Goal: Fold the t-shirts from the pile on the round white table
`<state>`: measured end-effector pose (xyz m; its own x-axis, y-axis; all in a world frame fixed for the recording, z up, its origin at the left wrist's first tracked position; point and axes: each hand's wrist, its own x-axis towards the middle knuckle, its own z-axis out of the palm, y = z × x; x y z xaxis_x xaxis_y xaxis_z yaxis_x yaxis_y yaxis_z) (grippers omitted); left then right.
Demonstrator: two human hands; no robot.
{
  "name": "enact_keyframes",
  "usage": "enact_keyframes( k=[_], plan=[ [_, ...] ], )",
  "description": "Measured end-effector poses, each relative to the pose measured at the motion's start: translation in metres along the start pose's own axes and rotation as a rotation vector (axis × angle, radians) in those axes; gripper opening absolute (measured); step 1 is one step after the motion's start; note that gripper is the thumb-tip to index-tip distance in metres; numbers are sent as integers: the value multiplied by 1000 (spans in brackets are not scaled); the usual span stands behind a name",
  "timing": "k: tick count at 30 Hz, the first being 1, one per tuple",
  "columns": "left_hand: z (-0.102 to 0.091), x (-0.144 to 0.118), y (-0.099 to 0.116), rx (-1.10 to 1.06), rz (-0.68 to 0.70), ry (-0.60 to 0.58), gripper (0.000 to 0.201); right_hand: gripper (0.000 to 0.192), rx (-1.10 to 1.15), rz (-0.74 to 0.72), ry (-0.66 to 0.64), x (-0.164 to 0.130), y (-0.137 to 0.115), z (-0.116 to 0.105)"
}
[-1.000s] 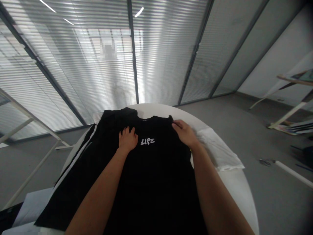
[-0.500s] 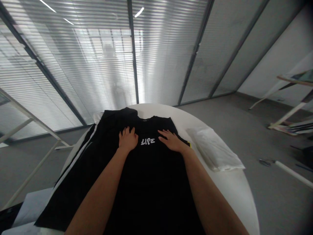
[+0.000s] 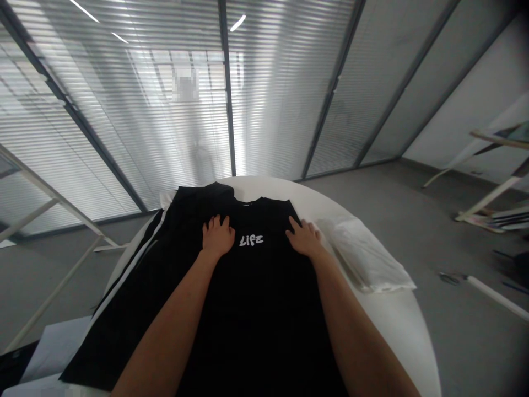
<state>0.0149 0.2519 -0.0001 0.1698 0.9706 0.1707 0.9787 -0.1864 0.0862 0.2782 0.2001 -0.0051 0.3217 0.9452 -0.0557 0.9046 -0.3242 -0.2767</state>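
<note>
Inspector: Your left hand (image 3: 217,237) lay flat and open, palm down, on the black cotton T-shirt with white "LIFE" lettering (image 3: 256,298), just left of the lettering. It gripped nothing.

Operator: And the right?

Inspector: Your right hand (image 3: 305,239) lay flat too, fingers spread, on the shirt's right shoulder edge, just right of the lettering. It held nothing.

Operator: Where was the shirt?

Inspector: Spread face up on the round white table (image 3: 397,314), collar away from you. A black garment with white stripes (image 3: 136,275) lay partly beneath the shirt on its left. A folded white cloth (image 3: 363,256) lay just right of the shirt, near your right hand.
</note>
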Motion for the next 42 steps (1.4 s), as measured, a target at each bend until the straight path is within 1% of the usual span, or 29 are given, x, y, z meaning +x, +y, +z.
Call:
enact_keyframes(
  k=[3,6,10,13,16,18,20,24,28,31,34,38,40,42],
  plan=[
    [1,0,0,-2,2,8,52,69,-66,4,15,-2,-3,7],
    [1,0,0,0,-3,7,52,70,-40,20,35,-2,-6,6],
    [0,0,-1,-25,5,4,52,54,124,9,21,4,-4,-10],
    [-1,0,-2,-53,4,-6,52,49,245,-23,54,11,4,-25],
    [-4,1,-3,-84,-7,-16,52,44,308,-20,63,14,15,-34],
    [-6,1,-4,-106,-9,-18,51,42,289,-6,33,14,22,-37],
    [-7,1,-4,-122,-11,-16,51,42,218,13,27,13,27,-35],
    [-5,-1,-4,-121,-5,6,50,44,82,33,19,11,30,-30],
    [-1,-2,-5,-117,11,26,50,42,108,42,-33,10,27,-30],
    [2,-1,-6,-117,15,32,50,36,213,12,-89,10,22,-32],
    [3,-1,-7,-108,17,41,49,34,401,-61,-120,11,17,-30],
    [2,-2,-5,-88,14,39,49,46,595,-101,-81,10,14,-26],
    [1,-2,-4,-78,12,35,49,48,659,-125,-107,9,12,-24],
    [1,-2,-3,-67,13,36,49,52,744,-151,-170,6,10,-24]
  ],
)
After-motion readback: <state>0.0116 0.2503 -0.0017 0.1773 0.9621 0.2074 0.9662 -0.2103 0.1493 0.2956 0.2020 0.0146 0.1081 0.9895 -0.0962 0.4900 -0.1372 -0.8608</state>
